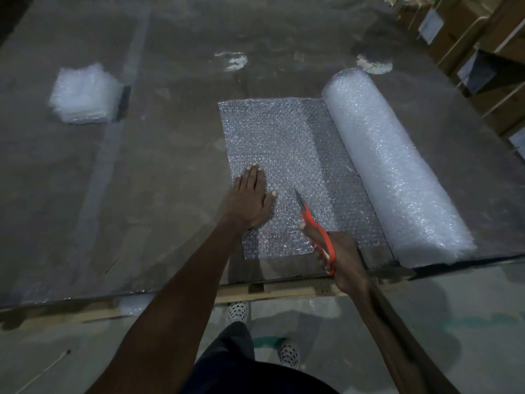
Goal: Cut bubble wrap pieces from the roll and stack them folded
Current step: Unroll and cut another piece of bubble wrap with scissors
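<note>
A thick white bubble wrap roll (395, 169) lies on the right of the grey table (170, 137). A sheet of bubble wrap (287, 140) is unrolled from it toward the left and lies flat. My left hand (251, 200) presses flat on the sheet's near left part, fingers together. My right hand (339, 257) grips orange-handled scissors (315, 226) at the sheet's near edge, with the blades pointing away from me into the sheet. A stack of folded bubble wrap pieces (85, 93) sits at the far left of the table.
A dark object (123, 102) leans against the stack's right side. Cardboard boxes and a dark panel (494, 69) stand beyond the table at the far right. The table's near edge (284, 288) runs just past my right wrist; my feet show on the floor below.
</note>
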Motion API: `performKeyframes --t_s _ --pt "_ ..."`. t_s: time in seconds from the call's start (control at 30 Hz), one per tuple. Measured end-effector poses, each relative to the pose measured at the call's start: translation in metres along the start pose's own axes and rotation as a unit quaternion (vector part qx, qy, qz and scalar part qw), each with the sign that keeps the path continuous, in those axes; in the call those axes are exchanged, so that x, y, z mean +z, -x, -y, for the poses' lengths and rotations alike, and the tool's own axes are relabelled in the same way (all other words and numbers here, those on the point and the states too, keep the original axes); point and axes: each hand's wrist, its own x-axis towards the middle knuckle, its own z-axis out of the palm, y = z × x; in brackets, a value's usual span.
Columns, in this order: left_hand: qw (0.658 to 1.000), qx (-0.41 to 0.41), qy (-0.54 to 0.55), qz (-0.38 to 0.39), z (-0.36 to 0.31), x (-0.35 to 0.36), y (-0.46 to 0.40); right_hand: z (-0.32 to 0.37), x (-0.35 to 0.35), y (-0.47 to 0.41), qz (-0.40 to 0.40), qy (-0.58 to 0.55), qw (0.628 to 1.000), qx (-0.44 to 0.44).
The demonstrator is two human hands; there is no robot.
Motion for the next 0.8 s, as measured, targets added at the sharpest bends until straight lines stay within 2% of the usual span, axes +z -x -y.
performKeyframes --t_s 0.8 --pt "1.000 -0.003 -0.009 -0.001 0.000 0.001 0.003 0.009 0.001 -0.020 0.014 0.011 1.000 -0.016"
